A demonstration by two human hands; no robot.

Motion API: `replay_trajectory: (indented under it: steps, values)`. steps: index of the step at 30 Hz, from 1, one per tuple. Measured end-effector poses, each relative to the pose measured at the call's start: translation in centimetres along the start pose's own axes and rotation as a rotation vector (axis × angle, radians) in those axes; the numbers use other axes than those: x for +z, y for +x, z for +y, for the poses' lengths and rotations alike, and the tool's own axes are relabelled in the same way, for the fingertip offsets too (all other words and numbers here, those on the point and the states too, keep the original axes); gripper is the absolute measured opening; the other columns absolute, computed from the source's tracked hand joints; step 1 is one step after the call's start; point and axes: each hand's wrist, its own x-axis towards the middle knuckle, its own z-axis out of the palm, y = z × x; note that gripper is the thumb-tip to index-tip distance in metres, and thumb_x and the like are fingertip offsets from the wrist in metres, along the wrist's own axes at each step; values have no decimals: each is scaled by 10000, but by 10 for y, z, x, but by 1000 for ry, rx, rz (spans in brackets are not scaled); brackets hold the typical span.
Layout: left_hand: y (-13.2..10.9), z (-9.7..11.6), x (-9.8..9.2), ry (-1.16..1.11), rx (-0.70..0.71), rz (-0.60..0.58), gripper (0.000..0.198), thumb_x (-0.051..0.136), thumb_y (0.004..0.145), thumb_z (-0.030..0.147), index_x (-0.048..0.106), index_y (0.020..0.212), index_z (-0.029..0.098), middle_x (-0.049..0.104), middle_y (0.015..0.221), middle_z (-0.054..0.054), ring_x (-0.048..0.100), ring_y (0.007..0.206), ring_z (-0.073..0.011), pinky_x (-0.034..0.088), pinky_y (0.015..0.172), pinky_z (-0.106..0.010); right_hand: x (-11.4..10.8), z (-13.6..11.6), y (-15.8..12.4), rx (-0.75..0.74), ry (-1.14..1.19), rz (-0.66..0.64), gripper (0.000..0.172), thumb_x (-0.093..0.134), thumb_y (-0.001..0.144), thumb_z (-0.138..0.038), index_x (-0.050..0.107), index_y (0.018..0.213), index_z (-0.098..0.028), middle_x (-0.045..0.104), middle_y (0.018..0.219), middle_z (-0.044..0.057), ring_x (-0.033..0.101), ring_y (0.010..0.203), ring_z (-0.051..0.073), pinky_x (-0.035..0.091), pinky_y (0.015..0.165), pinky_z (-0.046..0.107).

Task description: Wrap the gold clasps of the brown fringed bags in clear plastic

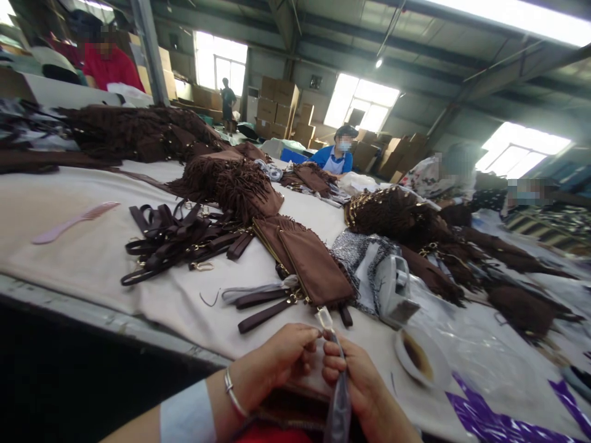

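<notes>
My right hand [348,366] is closed around a dark strap in a clear plastic sleeve [339,403], which hangs down toward my lap. At its upper end a plastic-covered clasp [324,319] points at the pouches. My left hand [290,351] is beside it, fingers pinched together close to the strap's top; what they hold, if anything, is hidden. Just beyond my hands, brown zip pouches [318,264] with fringe lie overlapped, with dark wrist straps [265,314] at their lower edge. A heap of loose dark straps with gold clasps [166,237] lies to the left.
A pink comb [76,223] lies on the cloth-covered table [115,301] at left. To the right stand a grey tape dispenser [397,289], a white bowl with brown liquid [415,357] and purple plastic [489,412]. Fringed brown pouches [397,215] are piled farther back; co-workers sit beyond.
</notes>
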Motion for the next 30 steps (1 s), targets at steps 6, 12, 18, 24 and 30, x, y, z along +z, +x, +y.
replay_trajectory:
  steps: [6,12,18,24,30]
  values:
    - [13,0,-2,-288,-128,-53,134,509,792,125,626,761,68,455,503,39,311,346,-22,233,337,-130,-4,-2,-2,-1,14,4,137,413,957,-207,520,900,-143,342,493,-114,276,295,-4,180,353,107]
    - [19,-2,-6,-509,-335,-187,120,513,793,95,576,696,66,485,521,14,291,326,6,220,312,-85,-8,3,4,78,22,-168,282,392,959,-253,528,746,-128,333,450,-98,238,306,1,187,341,116]
    - [20,-4,3,-604,-304,-120,244,460,823,90,489,581,109,444,485,21,290,310,7,218,312,-88,-15,5,9,114,1,-291,295,477,921,-288,464,655,-162,289,424,-108,200,321,10,214,346,115]
    - [18,-18,18,-415,-10,22,198,449,764,121,497,573,130,492,468,-6,393,320,-48,292,337,-147,-8,9,6,92,-11,-304,391,543,891,-391,400,589,-188,242,386,-108,231,329,24,244,358,116]
    - [12,-26,19,-198,127,235,121,499,776,282,531,818,173,598,566,-5,515,367,-129,394,372,-228,0,16,3,-83,-207,-117,301,633,825,-407,497,688,-176,390,447,-92,294,335,22,260,363,129]
